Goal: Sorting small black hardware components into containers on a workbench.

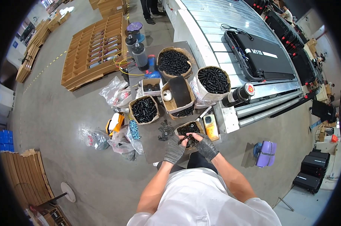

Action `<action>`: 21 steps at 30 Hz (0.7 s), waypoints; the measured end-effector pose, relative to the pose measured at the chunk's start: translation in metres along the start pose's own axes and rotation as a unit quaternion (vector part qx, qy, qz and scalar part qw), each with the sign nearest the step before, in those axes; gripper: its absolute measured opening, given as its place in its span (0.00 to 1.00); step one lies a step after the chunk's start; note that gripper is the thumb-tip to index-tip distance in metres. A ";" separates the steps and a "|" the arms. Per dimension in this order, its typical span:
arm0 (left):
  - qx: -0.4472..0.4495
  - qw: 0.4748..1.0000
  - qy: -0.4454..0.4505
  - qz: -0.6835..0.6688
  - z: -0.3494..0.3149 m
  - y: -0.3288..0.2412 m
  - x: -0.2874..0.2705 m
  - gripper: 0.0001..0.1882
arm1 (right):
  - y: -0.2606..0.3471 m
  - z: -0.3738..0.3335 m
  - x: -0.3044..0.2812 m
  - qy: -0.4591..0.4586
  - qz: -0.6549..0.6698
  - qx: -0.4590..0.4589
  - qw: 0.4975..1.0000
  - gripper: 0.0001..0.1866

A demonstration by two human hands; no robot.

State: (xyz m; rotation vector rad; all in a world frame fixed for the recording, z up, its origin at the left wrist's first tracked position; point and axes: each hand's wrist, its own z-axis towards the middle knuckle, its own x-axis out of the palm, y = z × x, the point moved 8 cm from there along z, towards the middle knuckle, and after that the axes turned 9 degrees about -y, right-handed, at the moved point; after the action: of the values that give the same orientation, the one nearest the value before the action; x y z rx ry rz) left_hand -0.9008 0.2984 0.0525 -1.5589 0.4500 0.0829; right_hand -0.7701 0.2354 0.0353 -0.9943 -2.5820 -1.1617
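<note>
Both my hands wear grey fingerless gloves and meet close together over a small carton (177,132) of dark ring-like parts, near the table's front edge. My left hand (175,149) is closed, thumb and fingertips pinched at a small dark piece. Opposite it, my right hand (205,146) is also closed, with its fingertips at the same spot. The pieces between them are too small and dark to name. Loose black rings and small fasteners (166,131) lie on the grey tabletop (151,140) left of the carton. A phone in a yellow case (211,127) lies just right of it.
Boxes of black cylindrical parts (144,110) crowd the table, with a bag of blue-grey screws (134,129) at its left edge. A roller conveyor (266,113) carrying a black case (264,56) borders the right. A purple-topped stool (266,153) stands on the floor.
</note>
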 end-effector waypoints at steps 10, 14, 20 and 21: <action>0.002 1.000 -0.005 0.003 0.001 0.012 0.002 0.11 | -0.016 0.014 -0.006 0.017 0.074 0.003 0.997 0.18; 0.031 0.999 -0.001 -0.035 0.001 0.028 0.004 0.11 | -0.016 0.015 -0.002 -0.004 -0.050 -0.024 0.998 0.19; 0.000 0.997 0.039 -0.074 0.002 0.026 0.017 0.13 | -0.001 0.011 -0.007 -0.084 -0.107 -0.106 0.985 0.14; -0.012 0.995 0.032 -0.092 -0.001 0.031 0.017 0.13 | 0.007 0.005 -0.005 -0.098 -0.150 -0.153 0.972 0.13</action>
State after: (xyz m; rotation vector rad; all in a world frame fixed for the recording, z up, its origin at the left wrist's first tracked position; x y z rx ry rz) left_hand -0.8961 0.2944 0.0180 -1.6229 0.3534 -0.1041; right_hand -0.7612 0.2403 0.0341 -0.8246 -2.8402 -1.6569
